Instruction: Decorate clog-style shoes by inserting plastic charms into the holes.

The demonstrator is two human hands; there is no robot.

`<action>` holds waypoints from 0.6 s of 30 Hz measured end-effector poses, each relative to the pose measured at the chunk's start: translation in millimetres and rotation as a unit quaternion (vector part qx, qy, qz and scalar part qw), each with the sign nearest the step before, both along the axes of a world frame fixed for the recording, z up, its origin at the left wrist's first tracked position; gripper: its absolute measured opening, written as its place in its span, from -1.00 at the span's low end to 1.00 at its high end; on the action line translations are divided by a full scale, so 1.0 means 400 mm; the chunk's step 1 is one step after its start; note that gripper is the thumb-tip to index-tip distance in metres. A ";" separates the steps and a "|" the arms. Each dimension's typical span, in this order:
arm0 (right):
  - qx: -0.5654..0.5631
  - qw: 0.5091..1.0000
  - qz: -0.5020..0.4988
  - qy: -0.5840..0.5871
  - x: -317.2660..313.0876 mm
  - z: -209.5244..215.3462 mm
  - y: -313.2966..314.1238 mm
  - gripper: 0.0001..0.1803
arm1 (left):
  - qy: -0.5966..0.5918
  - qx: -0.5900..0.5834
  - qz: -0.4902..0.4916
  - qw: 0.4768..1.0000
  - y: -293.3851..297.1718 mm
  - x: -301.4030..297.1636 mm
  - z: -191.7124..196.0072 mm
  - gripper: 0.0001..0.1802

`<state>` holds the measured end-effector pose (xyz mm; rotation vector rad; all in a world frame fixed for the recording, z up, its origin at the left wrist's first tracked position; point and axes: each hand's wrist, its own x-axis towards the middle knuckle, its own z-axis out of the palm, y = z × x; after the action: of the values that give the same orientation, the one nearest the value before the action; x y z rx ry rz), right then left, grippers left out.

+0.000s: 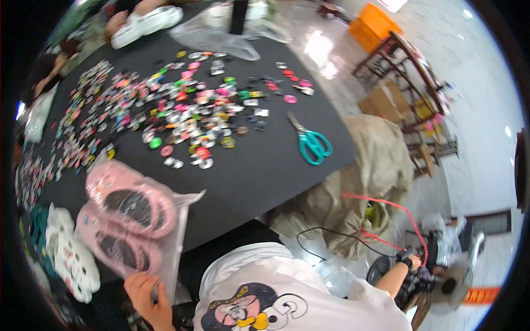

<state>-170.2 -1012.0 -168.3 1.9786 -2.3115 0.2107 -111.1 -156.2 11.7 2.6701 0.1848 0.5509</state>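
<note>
Black table (237, 182) is being viewed from above. Nearest, the lower edge of a clear bag (179, 243) is being held by the left grip (148, 300), closed on the plastic with fingers bent. Pink clogs (113, 234) are being enclosed by this bag over the table's near left part, just beside a white clog (72, 256). Well to the right, the right grip (411, 257) is being extended near a red cord (406, 208); its opening and any hold cannot be told. Beside the table a burlap sack (375, 149) is being seen. Teal-handled scissors (305, 137) are being borne near the right edge. Farther off, small coloured charms (207, 105) are being carried in a broad scatter; beyond, an orange crate (372, 27) is being noted.
</note>
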 end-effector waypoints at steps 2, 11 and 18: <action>-0.116 0.989 -0.085 0.035 -0.184 0.106 -0.163 -0.71 | -0.020 -0.080 -0.018 0.996 0.136 0.004 -0.148 -0.77; -0.207 0.964 -0.155 -0.063 -0.332 0.042 0.396 -0.60 | -0.035 0.006 -0.093 0.995 0.060 0.042 -0.064 -0.85; -0.137 0.980 -0.035 -0.140 -0.231 -0.034 0.378 -0.49 | 0.039 -0.002 -0.040 0.998 0.008 0.058 -0.048 -0.71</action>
<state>-262.7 -860.9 -181.7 1.8270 -2.3494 0.8028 -88.0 -153.0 -7.4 2.6836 0.0999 0.4211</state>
